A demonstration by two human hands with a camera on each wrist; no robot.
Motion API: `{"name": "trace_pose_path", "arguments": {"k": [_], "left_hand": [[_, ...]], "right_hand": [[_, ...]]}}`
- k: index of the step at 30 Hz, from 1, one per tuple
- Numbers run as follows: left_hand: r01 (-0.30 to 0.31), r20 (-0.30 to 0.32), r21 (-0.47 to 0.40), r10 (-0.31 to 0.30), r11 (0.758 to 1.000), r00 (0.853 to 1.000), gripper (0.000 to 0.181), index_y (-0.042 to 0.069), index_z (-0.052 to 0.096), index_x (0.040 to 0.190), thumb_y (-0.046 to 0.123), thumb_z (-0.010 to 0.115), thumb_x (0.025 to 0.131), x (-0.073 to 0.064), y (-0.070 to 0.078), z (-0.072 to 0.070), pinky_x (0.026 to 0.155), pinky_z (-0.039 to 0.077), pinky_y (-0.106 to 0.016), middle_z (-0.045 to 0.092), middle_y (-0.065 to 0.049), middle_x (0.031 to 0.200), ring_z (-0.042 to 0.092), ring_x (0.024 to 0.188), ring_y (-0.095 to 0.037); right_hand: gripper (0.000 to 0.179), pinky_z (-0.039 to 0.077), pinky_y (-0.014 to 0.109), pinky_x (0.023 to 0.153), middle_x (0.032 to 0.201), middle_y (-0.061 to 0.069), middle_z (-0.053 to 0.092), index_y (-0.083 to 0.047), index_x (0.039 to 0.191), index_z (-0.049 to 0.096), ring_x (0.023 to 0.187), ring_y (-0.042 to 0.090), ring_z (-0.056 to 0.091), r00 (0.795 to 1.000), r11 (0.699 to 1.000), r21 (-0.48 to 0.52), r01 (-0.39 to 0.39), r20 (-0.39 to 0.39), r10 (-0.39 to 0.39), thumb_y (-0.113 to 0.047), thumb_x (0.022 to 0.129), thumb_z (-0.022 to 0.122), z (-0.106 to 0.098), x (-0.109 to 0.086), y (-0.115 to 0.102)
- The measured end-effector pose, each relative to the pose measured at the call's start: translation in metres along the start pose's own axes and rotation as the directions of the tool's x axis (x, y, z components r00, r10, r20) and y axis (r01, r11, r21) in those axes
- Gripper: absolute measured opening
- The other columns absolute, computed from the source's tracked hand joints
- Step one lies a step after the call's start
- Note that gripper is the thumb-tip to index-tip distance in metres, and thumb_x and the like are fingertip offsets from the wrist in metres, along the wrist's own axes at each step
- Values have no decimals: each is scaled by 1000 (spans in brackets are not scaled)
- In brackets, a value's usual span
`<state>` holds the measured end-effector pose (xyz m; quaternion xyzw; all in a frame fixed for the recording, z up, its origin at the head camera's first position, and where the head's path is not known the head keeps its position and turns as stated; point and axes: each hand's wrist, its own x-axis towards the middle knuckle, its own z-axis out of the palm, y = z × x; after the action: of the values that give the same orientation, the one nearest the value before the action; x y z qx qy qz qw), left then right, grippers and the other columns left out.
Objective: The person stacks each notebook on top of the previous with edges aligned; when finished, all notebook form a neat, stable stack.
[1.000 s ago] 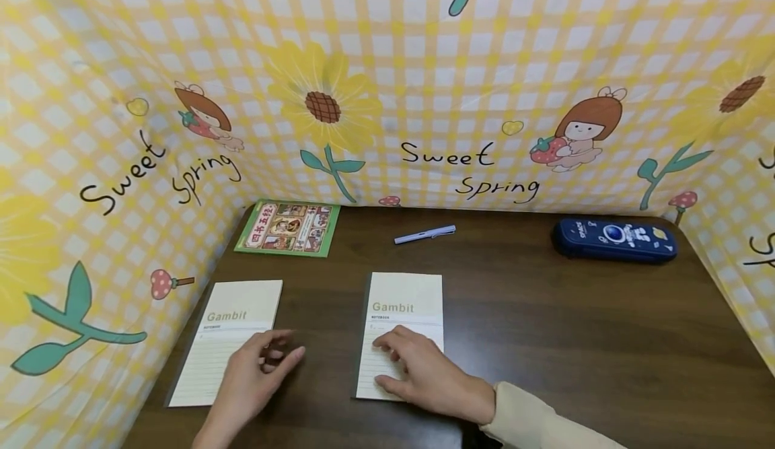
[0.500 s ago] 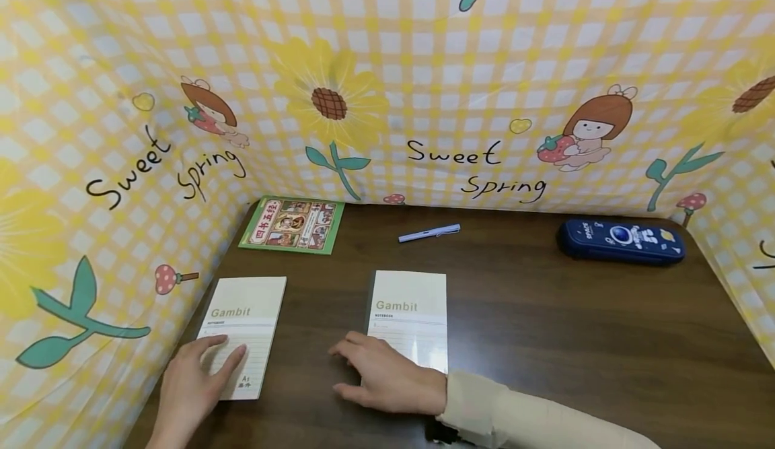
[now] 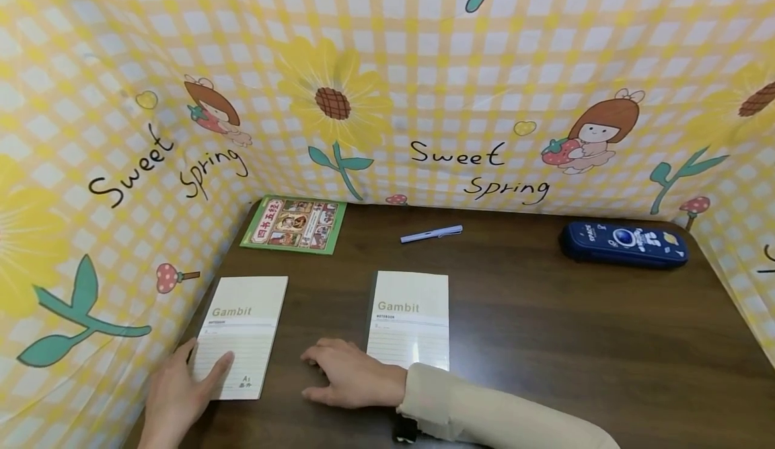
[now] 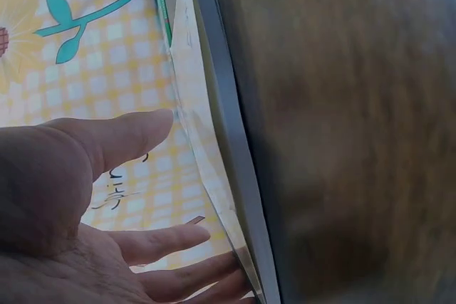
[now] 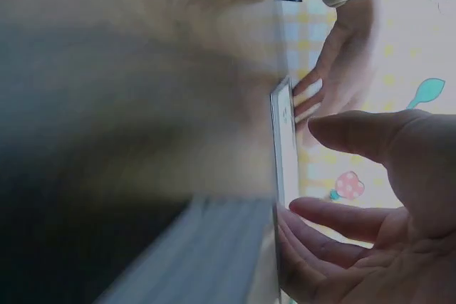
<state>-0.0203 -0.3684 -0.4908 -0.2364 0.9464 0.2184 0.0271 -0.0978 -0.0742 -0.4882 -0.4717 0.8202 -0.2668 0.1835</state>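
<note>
On the left of the table lies a cream notebook (image 3: 245,338) marked "Gambit". My left hand (image 3: 181,388) is at its left edge, thumb spread over the cover and fingers beside the dark spine. In the left wrist view the thumb (image 4: 135,137) stands apart from the fingers, and nothing is held. A second matching notebook (image 3: 412,321) lies in the middle, its lower part covered by my right forearm. To its left, low over the table, is my right hand (image 3: 354,375), fingers loosely bent with nothing in them.
At the back left lies a green-bordered book (image 3: 293,225). A light blue pen (image 3: 431,234) lies at the back middle, and a dark blue pencil case (image 3: 623,244) at the back right. Yellow checked cloth (image 3: 387,85) walls the dark wooden table (image 3: 533,328).
My left hand has moved left across the left notebook to its spine side. My right hand has slid left, off the middle notebook's cover, toward the gap between the notebooks.
</note>
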Motion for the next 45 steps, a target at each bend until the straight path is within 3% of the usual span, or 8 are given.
{"name": "trace_pose_path", "arguments": {"k": [10,14,18,23,28,35,39,45], "left_hand": [[25,20,-5,-25,1000,999,100,-22,30,151,52,68,97,-2,-3,0,110,37,-73,36,-49,150,40,133,-67],[-2,20,-5,2,1000,1000,96,-23,32,150,46,73,95,-3,-3,-1,108,39,-73,38,-49,148,41,132,-67],[-12,20,-10,12,1000,1000,97,-23,35,148,44,77,92,-3,-1,1,106,41,-72,40,-49,147,43,132,-66],[-1,49,-3,1,1000,999,104,-23,35,147,51,78,90,-5,3,-1,107,38,-74,37,-50,147,40,132,-67],[-15,61,4,15,1000,998,106,-24,37,146,54,80,87,-6,8,2,106,37,-74,36,-50,145,37,130,-69],[-8,63,-22,10,1000,998,109,-23,34,148,52,82,86,-5,15,6,105,38,-73,36,-50,144,35,131,-68],[-24,30,-48,25,999,999,104,-23,40,145,50,84,85,-6,16,6,99,45,-70,43,-50,141,44,128,-67],[-13,24,-92,16,996,1000,93,-21,46,143,47,81,88,-9,15,4,89,51,-63,53,-45,134,58,117,-57]], "right_hand": [[53,47,10,79,113,-2,66,-4,142,60,84,-6,58,996,969,237,-67,69,53,-34,100,71,10,34,-10],[54,49,12,81,104,-9,67,-6,141,62,80,-7,57,984,919,352,-178,89,156,-34,97,74,13,44,-12],[53,50,15,78,96,-13,67,-8,140,64,78,-4,59,960,826,492,-275,101,260,-31,94,77,13,48,-13],[52,55,23,63,95,-8,67,-3,140,63,64,8,61,945,686,662,-303,112,309,-21,94,76,13,48,-15],[48,58,30,61,102,-2,69,-1,138,63,69,18,64,907,515,783,-349,145,395,-15,93,75,12,45,-19],[55,64,29,74,115,10,68,6,140,57,105,20,69,852,237,914,-328,178,493,-5,88,70,11,43,-28],[60,62,33,90,121,11,65,10,141,54,102,14,67,816,168,943,-288,150,558,-3,85,69,12,43,-33],[68,60,36,94,132,14,65,12,147,46,97,11,63,797,129,960,-248,127,590,-2,84,67,12,41,-35]]}}
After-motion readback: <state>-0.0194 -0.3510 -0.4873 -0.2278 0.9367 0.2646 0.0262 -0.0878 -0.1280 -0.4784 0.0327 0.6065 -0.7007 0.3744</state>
